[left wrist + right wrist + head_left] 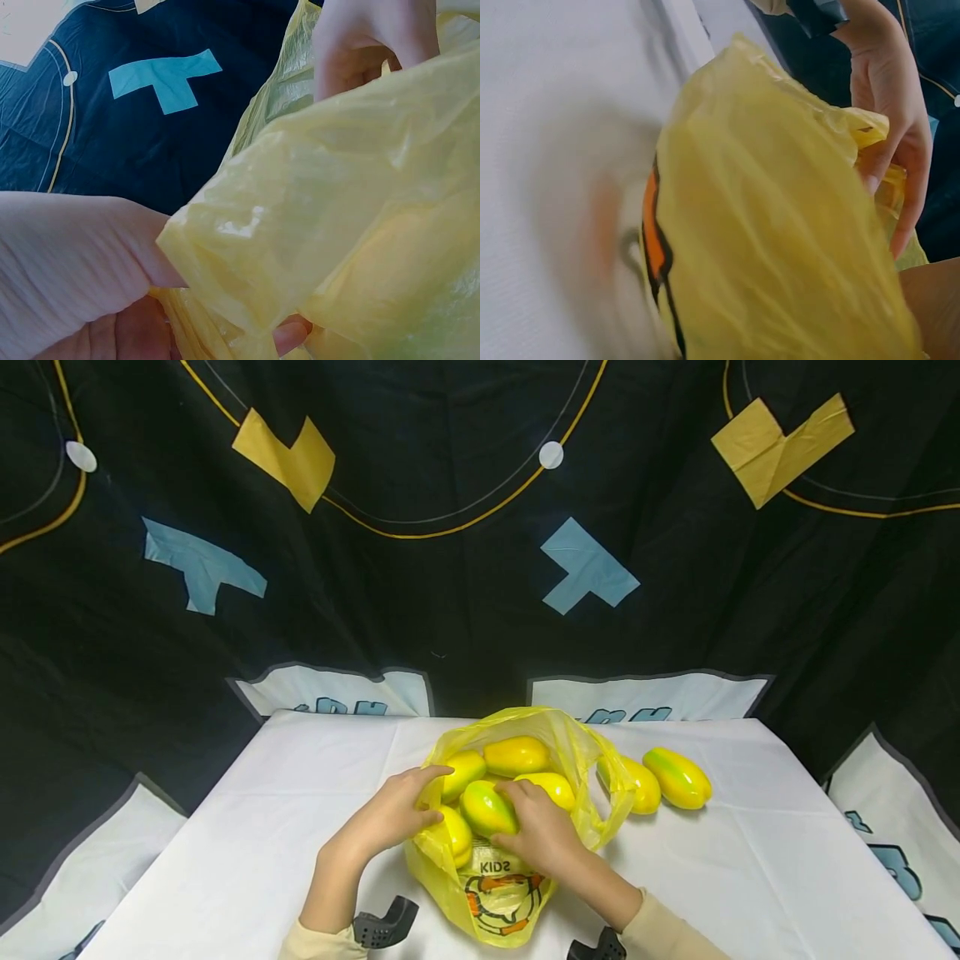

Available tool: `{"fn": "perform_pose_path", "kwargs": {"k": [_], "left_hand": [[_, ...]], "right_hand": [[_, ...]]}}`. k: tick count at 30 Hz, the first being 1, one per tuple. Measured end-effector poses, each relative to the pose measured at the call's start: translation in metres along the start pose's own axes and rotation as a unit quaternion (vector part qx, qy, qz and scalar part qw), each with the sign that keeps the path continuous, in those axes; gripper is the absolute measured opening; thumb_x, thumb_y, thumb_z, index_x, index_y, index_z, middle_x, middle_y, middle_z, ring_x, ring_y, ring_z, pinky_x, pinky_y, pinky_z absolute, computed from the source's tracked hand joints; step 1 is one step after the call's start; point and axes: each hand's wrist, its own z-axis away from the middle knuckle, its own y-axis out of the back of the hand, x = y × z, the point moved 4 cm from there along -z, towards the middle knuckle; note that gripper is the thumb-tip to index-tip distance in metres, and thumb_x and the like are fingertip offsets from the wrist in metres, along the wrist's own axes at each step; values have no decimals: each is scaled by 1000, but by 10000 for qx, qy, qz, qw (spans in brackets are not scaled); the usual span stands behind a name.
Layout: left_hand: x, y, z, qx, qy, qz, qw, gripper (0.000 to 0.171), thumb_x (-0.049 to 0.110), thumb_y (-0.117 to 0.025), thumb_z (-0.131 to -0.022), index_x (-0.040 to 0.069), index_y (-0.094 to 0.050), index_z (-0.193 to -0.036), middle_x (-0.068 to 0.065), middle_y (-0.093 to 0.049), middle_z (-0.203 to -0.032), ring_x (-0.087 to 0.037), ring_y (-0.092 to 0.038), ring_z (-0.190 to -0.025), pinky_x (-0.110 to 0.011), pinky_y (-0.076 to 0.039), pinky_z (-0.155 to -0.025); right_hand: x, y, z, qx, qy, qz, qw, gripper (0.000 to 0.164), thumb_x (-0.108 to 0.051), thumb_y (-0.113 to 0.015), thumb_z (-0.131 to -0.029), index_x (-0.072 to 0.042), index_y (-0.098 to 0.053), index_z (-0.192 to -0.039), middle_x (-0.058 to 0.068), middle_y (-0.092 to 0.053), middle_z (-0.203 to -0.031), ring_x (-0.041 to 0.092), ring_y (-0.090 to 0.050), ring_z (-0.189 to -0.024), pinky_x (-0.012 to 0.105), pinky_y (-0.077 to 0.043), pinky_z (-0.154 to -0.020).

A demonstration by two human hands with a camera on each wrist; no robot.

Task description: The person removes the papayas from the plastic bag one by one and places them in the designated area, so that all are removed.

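Observation:
A yellow plastic bag (pixel 442 893) stands open-mouthed on the table, with several yellow-green mangoes (pixel 517 756) inside. My left hand (pixel 390 810) holds the bag's left rim, fingers over the edge; in the left wrist view the thin plastic (pixel 300 202) runs between thumb and fingers. Reaching into the mouth, my right hand (pixel 546 828) grips a greener mango (pixel 480 806) from its right side. Bag film covers most of the right wrist view and hides that grip there, while the left hand (pixel 889 97) shows at the rim.
Two more mangoes lie on the white-covered table (pixel 750 868) just right of the bag, one mango (pixel 677 778) farther out and the other mango (pixel 643 789) partly behind the bag's handle loop. A dark patterned cloth (pixel 450 610) hangs behind the table.

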Motion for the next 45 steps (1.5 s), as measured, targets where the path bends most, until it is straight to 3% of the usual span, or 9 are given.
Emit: {"fn": "perform_pose_path", "kwargs": {"k": [11, 19, 28, 38, 45], "left_hand": [[0, 0, 2, 3, 19, 33, 10000, 56, 1, -72, -82, 9, -55, -134, -14, -53, -136, -34, -45, -129, -51, -35, -105], [-2, 0, 2, -3, 1, -5, 10000, 57, 1, -73, -81, 8, -54, -135, -14, -53, -136, -33, -44, -129, -50, -35, -106], [-3, 0, 2, 6, 32, 26, 10000, 58, 1, -73, -81, 9, -54, -136, -13, -53, -137, -32, -44, -130, -49, -34, -107], [0, 2, 2, 42, -38, -35, 10000, 58, -1, -73, -81, 7, -54, -135, -15, -53, -136, -35, -44, -129, -51, -35, -106], [1, 2, 1, 9, -3, -35, 10000, 58, -1, -73, -81, 8, -54, -135, -15, -52, -137, -34, -44, -129, -50, -35, -106]], "right_hand": [[3, -4, 0, 116, -52, -43, 9999, 63, -24, -83, -75, -8, -56, -130, 13, -59, -121, 30, -57, -109, 47, -52, -84], [-2, 7, 3, 139, -167, -168, 9996, 63, -24, -82, -75, -9, -57, -130, 12, -59, -125, 30, -56, -113, 47, -50, -89], [-10, 35, 10, 372, -334, -423, 9979, 61, -26, -82, -74, -13, -58, -129, 6, -59, -128, 24, -55, -114, 44, -48, -92], [-3, 72, 18, 864, -483, -499, 9938, 60, -20, -84, -73, -13, -59, -128, 6, -61, -124, 25, -59, -108, 46, -48, -91], [6, 102, 27, 1277, -399, -687, 9886, 61, -16, -84, -74, -10, -58, -128, 7, -61, -125, 25, -61, -102, 40, -54, -78]]}}
